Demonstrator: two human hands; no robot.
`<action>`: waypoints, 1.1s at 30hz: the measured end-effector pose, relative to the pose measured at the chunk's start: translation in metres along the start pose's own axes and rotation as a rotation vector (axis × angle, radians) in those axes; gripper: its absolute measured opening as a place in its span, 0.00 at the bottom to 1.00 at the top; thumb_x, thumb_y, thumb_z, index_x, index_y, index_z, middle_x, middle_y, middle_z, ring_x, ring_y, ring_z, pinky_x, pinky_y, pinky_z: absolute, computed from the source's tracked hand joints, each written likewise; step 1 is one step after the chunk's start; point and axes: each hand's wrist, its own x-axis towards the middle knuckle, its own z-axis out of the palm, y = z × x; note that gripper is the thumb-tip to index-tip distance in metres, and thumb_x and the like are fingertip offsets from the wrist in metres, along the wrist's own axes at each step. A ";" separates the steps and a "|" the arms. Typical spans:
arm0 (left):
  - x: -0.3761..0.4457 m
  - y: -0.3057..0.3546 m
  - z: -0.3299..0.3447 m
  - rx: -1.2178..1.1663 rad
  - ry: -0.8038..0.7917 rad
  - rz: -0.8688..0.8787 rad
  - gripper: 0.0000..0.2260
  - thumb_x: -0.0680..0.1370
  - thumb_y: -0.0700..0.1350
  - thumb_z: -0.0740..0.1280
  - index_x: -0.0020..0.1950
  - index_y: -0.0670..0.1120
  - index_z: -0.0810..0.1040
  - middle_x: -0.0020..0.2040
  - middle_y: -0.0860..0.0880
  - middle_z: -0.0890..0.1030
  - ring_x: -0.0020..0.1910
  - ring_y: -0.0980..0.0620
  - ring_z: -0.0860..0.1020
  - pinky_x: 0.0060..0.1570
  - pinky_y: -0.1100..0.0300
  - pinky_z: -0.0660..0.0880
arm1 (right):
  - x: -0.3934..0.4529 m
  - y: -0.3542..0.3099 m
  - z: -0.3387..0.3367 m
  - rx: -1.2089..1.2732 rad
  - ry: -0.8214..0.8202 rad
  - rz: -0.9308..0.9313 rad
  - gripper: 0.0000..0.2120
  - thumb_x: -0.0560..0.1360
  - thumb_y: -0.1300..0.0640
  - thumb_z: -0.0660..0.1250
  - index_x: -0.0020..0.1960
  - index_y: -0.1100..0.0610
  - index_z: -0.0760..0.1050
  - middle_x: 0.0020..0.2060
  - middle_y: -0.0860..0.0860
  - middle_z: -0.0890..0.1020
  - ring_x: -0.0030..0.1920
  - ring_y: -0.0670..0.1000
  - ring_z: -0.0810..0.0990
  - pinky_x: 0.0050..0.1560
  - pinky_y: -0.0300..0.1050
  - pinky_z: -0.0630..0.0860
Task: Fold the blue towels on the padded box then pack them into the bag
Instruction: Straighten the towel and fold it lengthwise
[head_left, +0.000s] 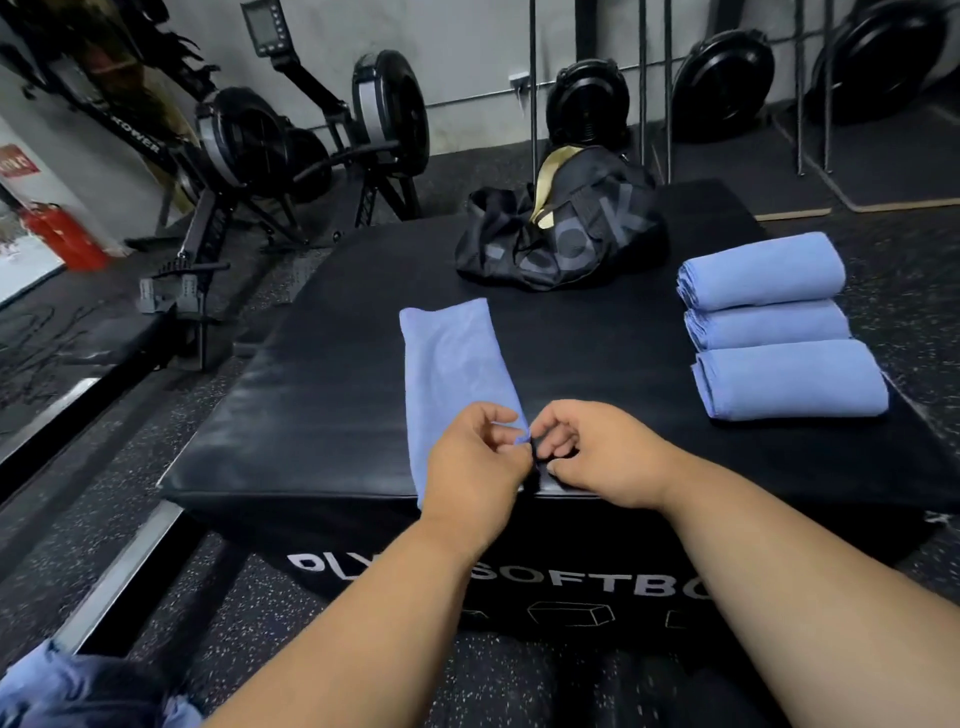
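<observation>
Towel (452, 374) in progress lies as long strip near-left on padded box (322, 415), near end at box edge so both hands reach it. Left hand (475, 462) and right hand (597, 457) fingers curled, pinching its near corner, guessing for next fold. Three folded towels (779, 322) lined up far-right, out of way. One bag (561, 234) far centre, waiting.

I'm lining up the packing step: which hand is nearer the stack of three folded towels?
Right. The right hand sits at the box's near edge, left of and nearer than the folded towels. The left hand is farther left, pinching the long towel.
</observation>
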 end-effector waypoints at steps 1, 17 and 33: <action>-0.001 -0.004 0.002 0.058 0.000 0.010 0.13 0.77 0.38 0.72 0.53 0.56 0.78 0.43 0.54 0.85 0.40 0.59 0.82 0.44 0.66 0.76 | 0.000 0.001 -0.001 0.012 0.005 0.001 0.19 0.71 0.68 0.70 0.53 0.46 0.81 0.44 0.45 0.87 0.43 0.43 0.82 0.49 0.35 0.78; -0.011 -0.006 -0.013 0.372 0.006 0.206 0.09 0.77 0.45 0.74 0.47 0.59 0.79 0.45 0.68 0.83 0.47 0.66 0.81 0.48 0.72 0.75 | 0.000 0.000 -0.003 0.011 -0.008 -0.017 0.13 0.74 0.61 0.73 0.52 0.44 0.85 0.44 0.43 0.86 0.44 0.46 0.84 0.52 0.45 0.82; -0.006 -0.037 -0.015 0.585 -0.042 0.376 0.08 0.77 0.44 0.74 0.52 0.57 0.81 0.44 0.60 0.83 0.48 0.60 0.80 0.47 0.66 0.75 | 0.001 0.000 -0.001 -0.074 -0.032 0.000 0.15 0.72 0.59 0.78 0.54 0.42 0.85 0.47 0.40 0.84 0.47 0.38 0.80 0.48 0.28 0.74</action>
